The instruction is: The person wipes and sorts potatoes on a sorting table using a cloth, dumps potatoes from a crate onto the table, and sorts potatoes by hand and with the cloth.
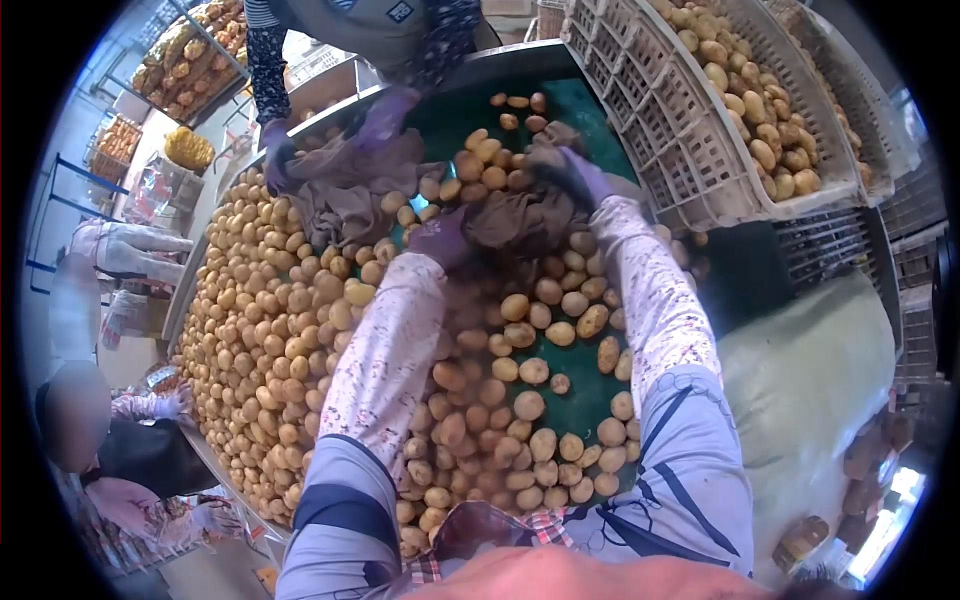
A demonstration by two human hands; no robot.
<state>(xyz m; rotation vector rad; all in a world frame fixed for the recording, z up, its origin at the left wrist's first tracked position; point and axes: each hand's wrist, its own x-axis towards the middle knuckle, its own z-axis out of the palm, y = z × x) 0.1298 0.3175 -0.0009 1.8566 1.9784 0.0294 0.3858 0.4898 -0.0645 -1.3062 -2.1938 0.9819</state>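
A brown-grey cloth [515, 225] lies bunched over potatoes on the green table surface. At its left edge is my left hand [440, 240], in a purple glove, with the fingers closed on the fabric. My right hand [582, 180], in a purple and dark grey glove, holds the cloth from its far right side; motion blurs it a little. Loose potatoes [560, 333] surround both hands and lie beneath my forearms. Across the table, a co-worker's purple-gloved hands [385, 115] are on another grey cloth [350, 190].
A dense heap of potatoes [265, 330] covers the table's left side. White plastic crates [665, 130] holding potatoes stand at the right. A pale filled sack [810, 370] sits at the right edge. Another person [130, 430] is at the left.
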